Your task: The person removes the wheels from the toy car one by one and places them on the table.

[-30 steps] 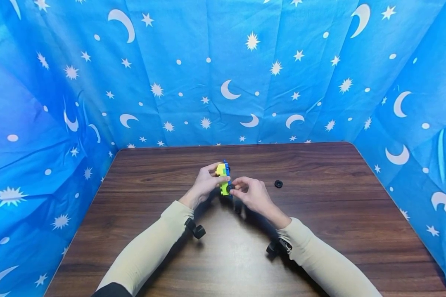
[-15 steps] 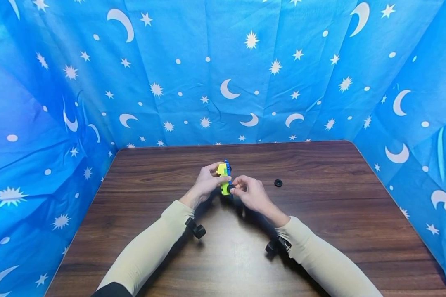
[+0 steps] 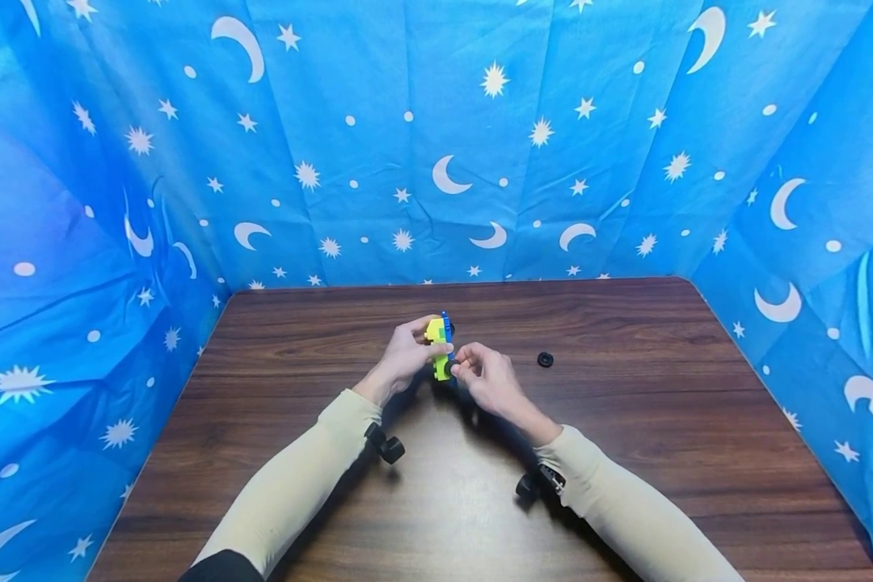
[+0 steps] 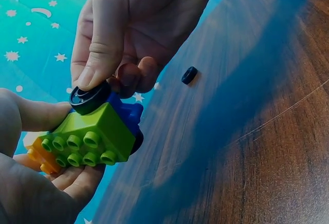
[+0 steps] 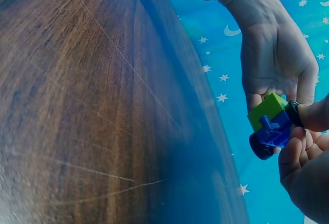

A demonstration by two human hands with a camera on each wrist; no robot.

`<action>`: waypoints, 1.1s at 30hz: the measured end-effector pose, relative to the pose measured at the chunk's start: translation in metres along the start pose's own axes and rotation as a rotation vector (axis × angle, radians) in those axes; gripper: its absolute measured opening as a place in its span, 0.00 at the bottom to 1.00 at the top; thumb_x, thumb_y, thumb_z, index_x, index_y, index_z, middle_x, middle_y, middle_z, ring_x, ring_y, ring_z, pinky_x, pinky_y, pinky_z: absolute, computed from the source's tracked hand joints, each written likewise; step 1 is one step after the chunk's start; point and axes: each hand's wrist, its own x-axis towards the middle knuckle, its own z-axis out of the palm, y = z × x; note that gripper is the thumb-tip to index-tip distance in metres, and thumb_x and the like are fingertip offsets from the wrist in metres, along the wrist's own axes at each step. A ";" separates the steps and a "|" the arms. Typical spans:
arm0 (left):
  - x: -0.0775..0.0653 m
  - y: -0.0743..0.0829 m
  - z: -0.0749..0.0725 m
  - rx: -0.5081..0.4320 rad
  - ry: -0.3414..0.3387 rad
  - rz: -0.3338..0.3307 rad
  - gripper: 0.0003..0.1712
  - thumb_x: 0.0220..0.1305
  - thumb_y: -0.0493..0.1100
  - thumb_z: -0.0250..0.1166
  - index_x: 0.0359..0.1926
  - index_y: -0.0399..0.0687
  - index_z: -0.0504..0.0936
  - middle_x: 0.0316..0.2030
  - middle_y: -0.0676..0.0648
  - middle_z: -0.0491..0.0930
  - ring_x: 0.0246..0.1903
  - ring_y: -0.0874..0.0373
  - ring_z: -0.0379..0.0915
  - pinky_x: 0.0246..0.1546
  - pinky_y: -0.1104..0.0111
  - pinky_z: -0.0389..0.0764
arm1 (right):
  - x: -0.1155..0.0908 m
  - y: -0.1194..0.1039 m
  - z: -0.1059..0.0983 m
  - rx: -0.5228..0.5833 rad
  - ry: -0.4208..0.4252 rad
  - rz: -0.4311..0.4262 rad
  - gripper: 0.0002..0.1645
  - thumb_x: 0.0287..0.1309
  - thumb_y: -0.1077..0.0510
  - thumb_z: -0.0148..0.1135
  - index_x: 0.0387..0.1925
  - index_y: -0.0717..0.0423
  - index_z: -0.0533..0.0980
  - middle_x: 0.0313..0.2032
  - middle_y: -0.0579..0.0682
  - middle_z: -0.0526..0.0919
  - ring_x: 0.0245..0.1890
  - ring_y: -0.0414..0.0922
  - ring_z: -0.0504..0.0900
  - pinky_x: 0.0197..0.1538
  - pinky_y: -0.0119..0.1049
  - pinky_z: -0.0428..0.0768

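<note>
My left hand [image 3: 405,356] grips a toy block car [image 3: 435,330] above the middle of the table. The car has a blue base, a lime-green studded brick [image 4: 110,126] and a yellow-orange brick [image 4: 42,152]. At its near end sits a black tyre [image 4: 91,99], pinched by my right hand [image 3: 495,380], with the thumb on its rim. Whether the tyre is fully seated cannot be made out. In the right wrist view another black wheel [image 5: 260,147] shows on the opposite side of the blue base [image 5: 277,130].
A loose black tyre [image 3: 546,360] lies on the wooden table [image 3: 647,388], to the right of my right hand. Blue cloth [image 3: 378,145] with moons and stars hangs behind the table and along both sides.
Both hands stay nearly in place, the right still at the near tyre. The car shifts only slightly. The loose tyre has not moved.
</note>
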 end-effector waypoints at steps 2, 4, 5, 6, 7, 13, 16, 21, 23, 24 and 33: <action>0.000 0.000 0.001 0.007 0.002 0.001 0.37 0.55 0.30 0.69 0.67 0.46 0.70 0.51 0.36 0.77 0.46 0.53 0.75 0.44 0.65 0.83 | 0.000 0.002 0.000 0.011 0.001 -0.014 0.04 0.58 0.61 0.65 0.34 0.55 0.77 0.27 0.46 0.81 0.26 0.39 0.77 0.32 0.32 0.76; 0.000 0.000 0.001 0.020 0.005 0.007 0.37 0.55 0.30 0.69 0.66 0.46 0.70 0.51 0.36 0.77 0.47 0.52 0.76 0.45 0.64 0.84 | -0.001 0.004 0.001 0.020 0.006 -0.029 0.04 0.57 0.62 0.66 0.34 0.56 0.77 0.27 0.47 0.81 0.26 0.39 0.78 0.32 0.31 0.76; 0.000 0.000 0.002 0.026 0.006 0.012 0.37 0.55 0.30 0.69 0.66 0.46 0.70 0.51 0.35 0.77 0.47 0.52 0.76 0.45 0.64 0.84 | -0.001 0.004 0.001 0.023 0.009 -0.034 0.04 0.57 0.62 0.66 0.34 0.56 0.77 0.27 0.47 0.82 0.25 0.39 0.78 0.32 0.31 0.76; 0.000 0.000 0.002 0.033 0.008 0.017 0.36 0.55 0.30 0.69 0.66 0.46 0.70 0.51 0.35 0.78 0.47 0.52 0.76 0.45 0.64 0.84 | -0.001 0.005 0.001 0.026 0.013 -0.041 0.05 0.57 0.62 0.66 0.34 0.56 0.77 0.27 0.47 0.82 0.25 0.39 0.78 0.32 0.32 0.76; 0.000 -0.001 0.002 0.038 0.009 0.023 0.36 0.55 0.30 0.69 0.66 0.45 0.71 0.51 0.35 0.78 0.47 0.51 0.76 0.45 0.63 0.84 | -0.002 0.006 0.001 0.029 0.016 -0.044 0.05 0.56 0.62 0.66 0.34 0.56 0.78 0.27 0.47 0.82 0.25 0.39 0.78 0.32 0.31 0.76; 0.001 -0.002 0.004 0.054 0.019 0.040 0.36 0.55 0.30 0.69 0.66 0.45 0.71 0.51 0.35 0.79 0.47 0.50 0.77 0.46 0.62 0.84 | -0.003 0.011 0.002 0.027 0.029 -0.060 0.05 0.58 0.60 0.66 0.36 0.55 0.78 0.26 0.46 0.82 0.25 0.40 0.78 0.31 0.31 0.76; 0.001 -0.001 0.005 0.058 0.018 0.033 0.36 0.55 0.30 0.69 0.66 0.44 0.71 0.52 0.35 0.78 0.47 0.50 0.77 0.47 0.61 0.84 | -0.003 0.013 0.002 0.017 0.044 -0.084 0.05 0.58 0.60 0.66 0.35 0.54 0.78 0.26 0.46 0.82 0.24 0.40 0.78 0.31 0.31 0.75; 0.001 0.000 0.005 0.064 0.009 0.028 0.36 0.55 0.30 0.69 0.66 0.44 0.70 0.52 0.35 0.78 0.46 0.51 0.77 0.46 0.62 0.84 | -0.006 0.015 0.003 0.009 0.091 -0.143 0.05 0.56 0.61 0.67 0.34 0.54 0.78 0.25 0.45 0.82 0.23 0.38 0.78 0.30 0.30 0.76; 0.003 -0.001 0.003 0.035 0.021 0.023 0.35 0.55 0.30 0.69 0.65 0.42 0.71 0.50 0.36 0.79 0.44 0.53 0.78 0.44 0.64 0.84 | -0.008 0.014 0.003 0.002 0.092 -0.190 0.06 0.55 0.61 0.68 0.34 0.54 0.78 0.24 0.44 0.82 0.23 0.37 0.78 0.29 0.29 0.76; 0.003 -0.001 0.001 0.023 0.032 0.016 0.34 0.56 0.30 0.69 0.65 0.41 0.72 0.49 0.36 0.79 0.43 0.53 0.78 0.42 0.65 0.84 | -0.009 0.013 0.004 -0.002 0.089 -0.208 0.06 0.55 0.61 0.68 0.33 0.54 0.78 0.24 0.44 0.82 0.23 0.37 0.78 0.29 0.29 0.77; 0.001 0.005 -0.004 -0.014 0.038 -0.009 0.33 0.56 0.30 0.69 0.64 0.42 0.73 0.48 0.37 0.79 0.44 0.54 0.77 0.44 0.65 0.84 | -0.005 0.009 -0.002 -0.016 0.124 -0.254 0.06 0.54 0.61 0.70 0.32 0.53 0.79 0.25 0.44 0.83 0.24 0.36 0.78 0.29 0.29 0.77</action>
